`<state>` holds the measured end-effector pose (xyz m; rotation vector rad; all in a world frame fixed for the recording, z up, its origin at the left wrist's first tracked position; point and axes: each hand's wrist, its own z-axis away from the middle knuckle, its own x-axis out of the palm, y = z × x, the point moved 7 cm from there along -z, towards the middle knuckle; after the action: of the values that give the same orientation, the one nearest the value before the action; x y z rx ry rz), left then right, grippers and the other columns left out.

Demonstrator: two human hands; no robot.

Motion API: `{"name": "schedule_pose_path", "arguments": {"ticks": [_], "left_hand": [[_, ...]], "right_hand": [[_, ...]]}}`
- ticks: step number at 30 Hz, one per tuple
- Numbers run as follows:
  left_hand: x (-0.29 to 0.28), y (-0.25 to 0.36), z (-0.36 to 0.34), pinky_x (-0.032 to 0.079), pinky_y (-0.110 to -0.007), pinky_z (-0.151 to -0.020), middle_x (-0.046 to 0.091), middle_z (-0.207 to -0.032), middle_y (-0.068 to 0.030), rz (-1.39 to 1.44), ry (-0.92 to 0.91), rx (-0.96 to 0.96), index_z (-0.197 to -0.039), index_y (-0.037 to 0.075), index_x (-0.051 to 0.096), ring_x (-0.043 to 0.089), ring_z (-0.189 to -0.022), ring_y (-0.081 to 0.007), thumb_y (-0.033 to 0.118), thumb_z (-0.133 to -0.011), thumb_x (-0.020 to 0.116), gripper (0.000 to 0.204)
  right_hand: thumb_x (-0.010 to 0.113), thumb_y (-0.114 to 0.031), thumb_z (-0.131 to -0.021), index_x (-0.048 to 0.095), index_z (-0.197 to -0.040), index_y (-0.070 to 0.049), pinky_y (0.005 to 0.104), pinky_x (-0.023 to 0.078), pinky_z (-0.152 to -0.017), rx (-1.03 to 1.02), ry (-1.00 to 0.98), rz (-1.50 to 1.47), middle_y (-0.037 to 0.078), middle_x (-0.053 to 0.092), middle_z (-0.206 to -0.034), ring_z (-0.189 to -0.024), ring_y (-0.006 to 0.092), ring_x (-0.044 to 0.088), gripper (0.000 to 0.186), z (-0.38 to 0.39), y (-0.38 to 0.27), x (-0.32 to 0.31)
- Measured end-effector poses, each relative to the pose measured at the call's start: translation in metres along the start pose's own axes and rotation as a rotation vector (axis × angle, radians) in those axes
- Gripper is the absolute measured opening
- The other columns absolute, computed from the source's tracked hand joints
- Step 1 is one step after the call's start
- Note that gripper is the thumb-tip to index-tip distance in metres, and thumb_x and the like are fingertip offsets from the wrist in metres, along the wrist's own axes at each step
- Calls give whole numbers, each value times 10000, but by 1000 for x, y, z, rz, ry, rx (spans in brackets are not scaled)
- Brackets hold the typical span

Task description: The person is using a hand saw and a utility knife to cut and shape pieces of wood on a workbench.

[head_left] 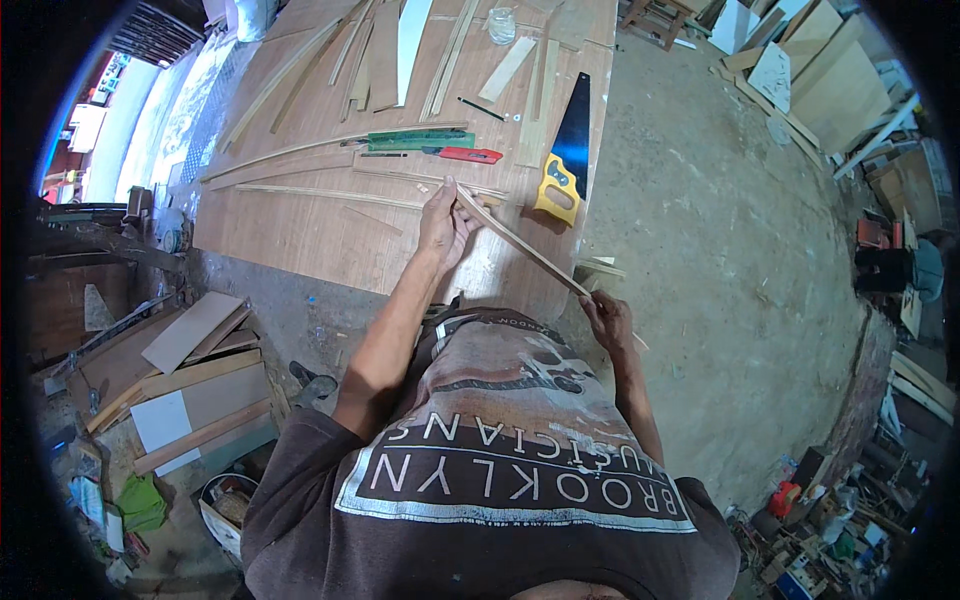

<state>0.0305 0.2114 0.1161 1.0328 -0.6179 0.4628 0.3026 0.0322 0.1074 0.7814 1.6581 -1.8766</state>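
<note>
A long, narrow wooden strip [524, 247] slants across in front of me, one end over the table and the other out past its right edge. My left hand [448, 225] is closed on its upper end, thumb along the wood. Lower down, the fingers of my right hand [608, 319] pinch the strip near its other end. Just beyond my left hand lie a red utility knife [470, 155] and a green flat piece [410, 140]. A handsaw [566, 160] with a yellow handle and dark blade rests by the table's right edge.
Wooden strips [330, 75] in several lengths cover the far part of the table [290, 240]. A glass jar [502, 26] and a dark pencil [481, 109] are there too. Offcut boards [205, 395] pile up at left on the floor; more panels [835, 75] lean at far right.
</note>
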Motion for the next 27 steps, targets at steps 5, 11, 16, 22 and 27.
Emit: {"name": "schedule_pose_path", "arguments": {"ticks": [5, 11, 16, 22, 27], "left_hand": [[11, 1, 7, 575, -394, -798, 658, -875, -82, -19, -8, -16, -953, 64, 582, 666, -859, -189, 474, -953, 489, 420], [4, -13, 13, 571, -407, -809, 634, -940, -150, 74, -15, -61, -971, 24, 554, 654, -898, -247, 461, -948, 504, 441], [-3, -20, 12, 570, -419, -831, 637, -1015, -194, 45, 53, -32, -1032, -6, 540, 650, -954, -289, 448, -950, 506, 463], [-23, -36, 33, 578, -401, -809, 632, -1023, -168, 79, 90, -61, -1079, 47, 521, 647, -963, -275, 432, -946, 524, 408], [-41, -9, 30, 569, -396, -810, 619, -927, -110, 123, 118, 39, -1048, 72, 537, 641, -880, -233, 402, -960, 513, 343]], "right_hand": [[615, -332, -899, 566, -722, -33, 384, 355, -476, 51, 51, -9, 140, 426, -520, -448, 272, 428, 351, 1, -9, -6], [629, -326, -892, 559, -718, -44, 388, 370, -479, 1, 69, 63, 126, 447, -521, -454, 282, 456, 338, 6, -9, -7], [640, -306, -887, 607, -772, -49, 377, 372, -477, 3, 125, 34, 121, 461, -523, -454, 268, 470, 283, 10, -15, 6], [620, -331, -905, 627, -853, -64, 418, 437, -519, 128, -86, -34, 191, 568, -630, -577, 363, 587, 272, 4, -27, 40], [611, -312, -912, 607, -857, -35, 440, 437, -537, 113, -131, -100, 229, 545, -644, -591, 378, 590, 282, -1, -61, 76]]}}
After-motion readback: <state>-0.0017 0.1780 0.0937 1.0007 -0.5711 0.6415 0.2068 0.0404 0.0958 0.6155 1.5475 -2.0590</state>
